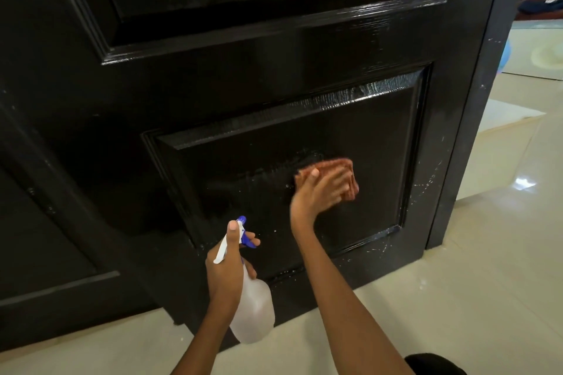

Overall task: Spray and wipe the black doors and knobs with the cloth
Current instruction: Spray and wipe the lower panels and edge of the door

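Right hand point(316, 192) fingers lay flat, pressing the cloth point(338, 175) against the door's point(274, 94) lower panel, right of centre. Left hand point(225, 265) was wrapped round the spray bottle point(253, 310) neck, a finger at the trigger, nozzle toward the door (near its bottom rail). Step: wiping the wet panel. Next likely needs strokes left over the streaks, then the speckled right stile. No knob in view.

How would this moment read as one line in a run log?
right hand: presses cloth on lower door panel | left hand: holds spray bottle | phase: wiping
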